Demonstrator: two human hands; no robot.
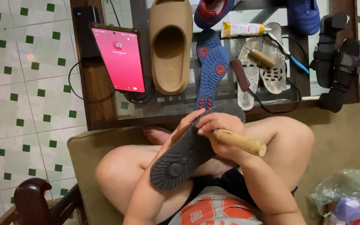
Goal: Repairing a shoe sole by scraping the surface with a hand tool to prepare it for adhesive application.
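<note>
Fingers of the right hand (215,129) wrap tight round a wooden tool handle (241,142), a closed grip; the working end of the tool is hidden behind the hand and the shoe, so its kind cannot be told. The left hand (189,121) curls over the far edge of a dark shoe sole (188,152), fingers clamped on it, with most of that hand hidden behind the sole. The sole lies tread-up across the person's crossed bare legs, its heel end toward the camera. The upper of the shoe is out of sight apart from a brown strip at the edge. Beyond the knees stands a glass tabletop (180,106) in a dark wood frame. On it a phone (119,58) with a pink screen leans on a stand, its cable trailing off the edge. Beside it lies a tan slide sandal (170,43), then a blue sole (211,68) with red spots, then two pale perforated insoles (267,66) with a second wooden-handled tool (261,58) resting across them. A yellow and white glue tube (242,29) lies above these. A red and blue shoe (211,10) and a blue shoe (303,14) are cut off by the top edge. Black strapped sandals (338,66) sit at the right end of the tabletop. At the lower right a clear plastic bag (346,196) holds something purple, too blurred to name.
</note>
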